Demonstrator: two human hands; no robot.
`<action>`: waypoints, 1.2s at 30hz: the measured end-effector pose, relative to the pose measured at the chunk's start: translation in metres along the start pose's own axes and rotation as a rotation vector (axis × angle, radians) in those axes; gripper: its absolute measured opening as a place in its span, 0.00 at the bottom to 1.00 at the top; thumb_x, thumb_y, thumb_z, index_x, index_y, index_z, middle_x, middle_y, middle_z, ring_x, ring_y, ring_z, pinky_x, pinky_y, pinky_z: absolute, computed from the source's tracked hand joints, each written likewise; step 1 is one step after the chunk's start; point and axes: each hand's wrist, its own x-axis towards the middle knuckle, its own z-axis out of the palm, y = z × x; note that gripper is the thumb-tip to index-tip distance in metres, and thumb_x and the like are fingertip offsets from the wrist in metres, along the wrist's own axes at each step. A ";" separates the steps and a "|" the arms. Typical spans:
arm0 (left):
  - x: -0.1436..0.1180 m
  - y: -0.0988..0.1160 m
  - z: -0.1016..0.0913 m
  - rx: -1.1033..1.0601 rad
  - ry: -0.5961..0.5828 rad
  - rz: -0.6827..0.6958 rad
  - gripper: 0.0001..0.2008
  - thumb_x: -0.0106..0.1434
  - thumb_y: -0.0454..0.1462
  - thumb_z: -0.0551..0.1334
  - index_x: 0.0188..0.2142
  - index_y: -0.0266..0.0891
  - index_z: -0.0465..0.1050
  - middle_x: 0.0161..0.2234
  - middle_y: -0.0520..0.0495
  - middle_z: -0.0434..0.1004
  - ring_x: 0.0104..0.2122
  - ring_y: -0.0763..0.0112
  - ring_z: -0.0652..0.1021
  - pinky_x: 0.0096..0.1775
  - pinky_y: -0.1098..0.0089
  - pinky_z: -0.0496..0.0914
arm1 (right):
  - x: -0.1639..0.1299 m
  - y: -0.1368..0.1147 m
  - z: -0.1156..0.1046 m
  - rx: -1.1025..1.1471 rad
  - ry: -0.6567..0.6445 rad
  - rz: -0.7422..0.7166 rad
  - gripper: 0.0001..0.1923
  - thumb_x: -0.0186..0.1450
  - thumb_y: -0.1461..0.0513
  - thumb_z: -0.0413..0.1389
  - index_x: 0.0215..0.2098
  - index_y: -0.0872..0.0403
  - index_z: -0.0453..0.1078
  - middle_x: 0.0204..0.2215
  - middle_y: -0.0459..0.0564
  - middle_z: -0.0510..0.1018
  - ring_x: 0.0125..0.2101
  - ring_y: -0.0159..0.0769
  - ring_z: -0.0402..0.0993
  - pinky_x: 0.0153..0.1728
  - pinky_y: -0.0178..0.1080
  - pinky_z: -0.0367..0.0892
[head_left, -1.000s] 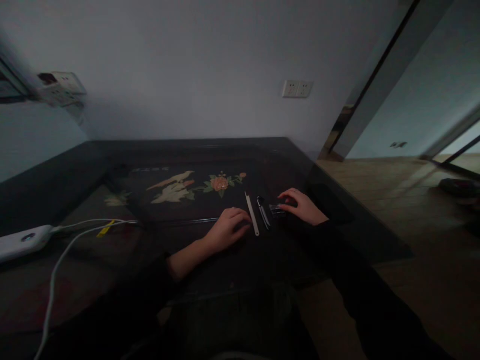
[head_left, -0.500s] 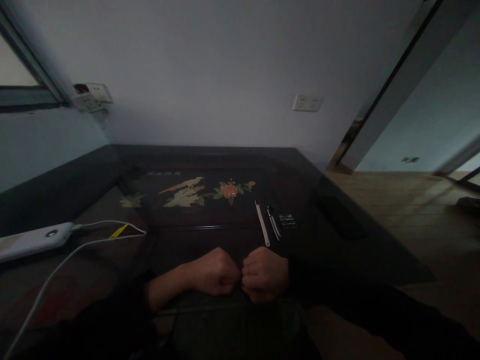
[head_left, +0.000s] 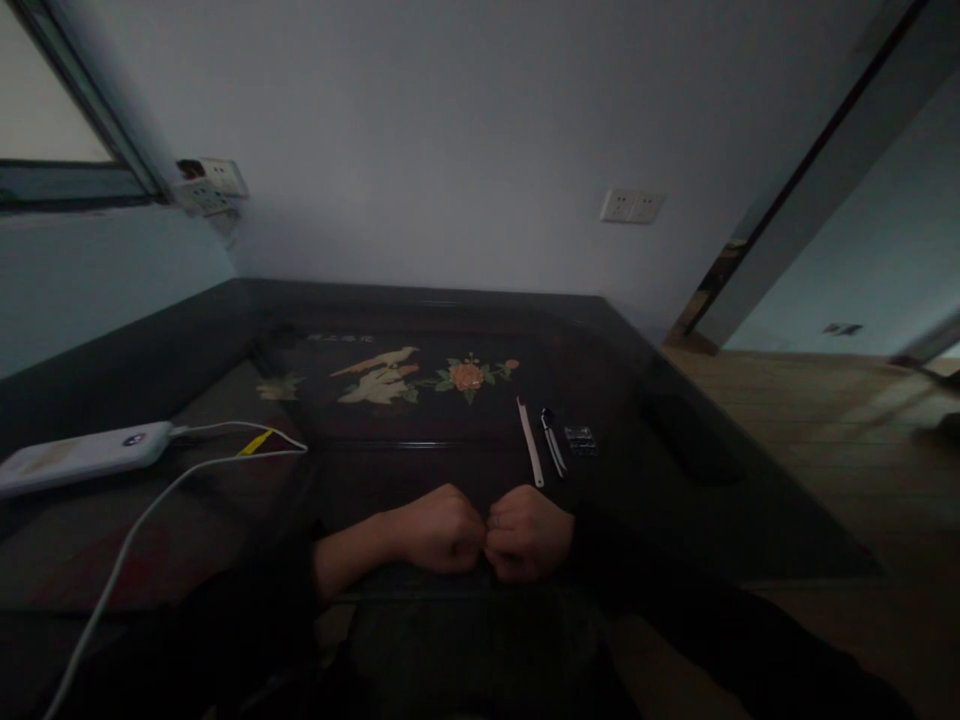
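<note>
I see a big dark table (head_left: 675, 500) w/ glass-like top filling most of the view, pushed into a corner of the room. Inlaid on it: a pale bird and an orange flower motif (head_left: 420, 375), mid-table toward the far side.

Left side of table: a white power bank (head_left: 82, 457), long axis running roughly left-right, w/ a white cable (head_left: 150, 505) curving off its right end and back toward the near edge. A small yellow tag (head_left: 255, 442) sits on the cable.

My left hand (head_left: 439, 528) and right hand (head_left: 529, 533) are both at the near edge, curled into loose fists, knuckles touching each other at centre. Can't tell if anything is pinched between them; too dark. Both forearms in dark sleeves.

Nearest things, just beyond the right hand, apart from it, three small items in a row:
- nail file (head_left: 529, 455), pale thin strip, long axis near-far, leaning slightly left at the far end, near tip pointing at the right hand.
- nail clipper (head_left: 553, 454), just right of the file, approx parallel, same lean.
- small metal piece (head_left: 580, 438), right of the clipper, short and squarish; can't make out what it is.

None of the three touch, as far as I can see.

Wall behind: a double socket (head_left: 631, 206).
</note>
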 end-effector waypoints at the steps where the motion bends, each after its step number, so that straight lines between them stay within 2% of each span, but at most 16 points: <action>1: 0.000 0.000 0.000 0.003 0.001 -0.004 0.10 0.51 0.28 0.60 0.18 0.40 0.62 0.19 0.53 0.71 0.20 0.75 0.69 0.24 0.71 0.61 | 0.000 0.000 0.000 -0.002 -0.002 0.006 0.12 0.63 0.62 0.50 0.21 0.52 0.61 0.15 0.43 0.67 0.19 0.30 0.62 0.21 0.37 0.50; 7: 0.000 0.001 0.000 0.020 0.011 -0.016 0.09 0.52 0.29 0.60 0.19 0.40 0.63 0.19 0.53 0.70 0.20 0.75 0.68 0.24 0.70 0.60 | 0.000 0.000 0.002 0.010 0.036 0.026 0.13 0.63 0.62 0.50 0.20 0.52 0.61 0.15 0.43 0.69 0.18 0.30 0.64 0.21 0.37 0.51; 19: 0.000 -0.001 0.000 0.027 0.007 -0.026 0.09 0.51 0.29 0.59 0.19 0.39 0.63 0.18 0.52 0.71 0.20 0.74 0.69 0.25 0.70 0.59 | 0.000 0.001 0.003 0.010 0.008 0.044 0.13 0.62 0.62 0.52 0.20 0.52 0.62 0.15 0.44 0.69 0.19 0.31 0.63 0.22 0.37 0.52; 24: 0.000 0.000 -0.001 0.022 -0.031 -0.042 0.09 0.52 0.29 0.60 0.19 0.39 0.64 0.19 0.52 0.71 0.20 0.75 0.68 0.25 0.72 0.59 | 0.000 0.001 0.005 -0.005 -0.031 0.060 0.13 0.62 0.61 0.52 0.19 0.52 0.62 0.15 0.43 0.70 0.19 0.30 0.64 0.22 0.37 0.51; 30: 0.001 0.001 -0.001 0.022 -0.015 -0.059 0.10 0.52 0.29 0.60 0.18 0.39 0.62 0.18 0.53 0.71 0.20 0.75 0.69 0.25 0.72 0.60 | 0.000 0.001 0.003 0.013 0.064 0.044 0.12 0.61 0.63 0.52 0.19 0.52 0.61 0.15 0.43 0.70 0.19 0.30 0.63 0.21 0.37 0.51; 36: 0.001 0.000 0.000 0.010 -0.014 -0.068 0.09 0.51 0.28 0.60 0.19 0.39 0.61 0.18 0.53 0.70 0.20 0.75 0.69 0.24 0.71 0.59 | 0.000 0.002 0.005 -0.010 0.034 0.045 0.12 0.61 0.62 0.52 0.19 0.52 0.61 0.14 0.43 0.69 0.19 0.31 0.63 0.21 0.37 0.51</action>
